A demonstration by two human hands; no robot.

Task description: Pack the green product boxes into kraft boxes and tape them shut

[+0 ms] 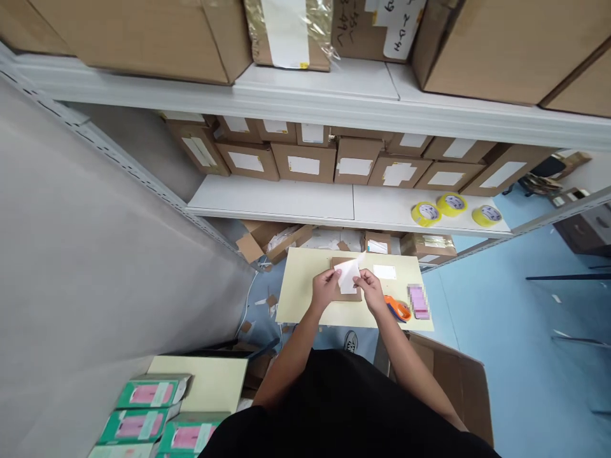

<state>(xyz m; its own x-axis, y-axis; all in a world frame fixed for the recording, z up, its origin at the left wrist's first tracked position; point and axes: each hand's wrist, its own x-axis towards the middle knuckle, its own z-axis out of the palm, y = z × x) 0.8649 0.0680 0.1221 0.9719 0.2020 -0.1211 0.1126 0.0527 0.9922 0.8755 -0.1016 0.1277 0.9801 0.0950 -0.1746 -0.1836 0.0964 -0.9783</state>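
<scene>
A white paper label [349,277] is held up between both my hands, above a flat brown cardboard box [344,297] on the pale yellow table [305,280]. My left hand [326,285] pinches the label's left edge. On the other side, my right hand [370,287] grips its right edge between thumb and fingers. Another white label [384,272] lies on the table to the right. Close to my right wrist rests an orange tape dispenser [399,310]. Beside it is a pink-purple item [419,301], blurred out.
Behind the table stands a shelf [286,198] with labelled cardboard boxes [305,163] and three yellow tape rolls [426,214]. An open carton [449,375] stands at my right. Green-and-pink boxes [146,394] sit on a second table at lower left. Scraps litter the floor.
</scene>
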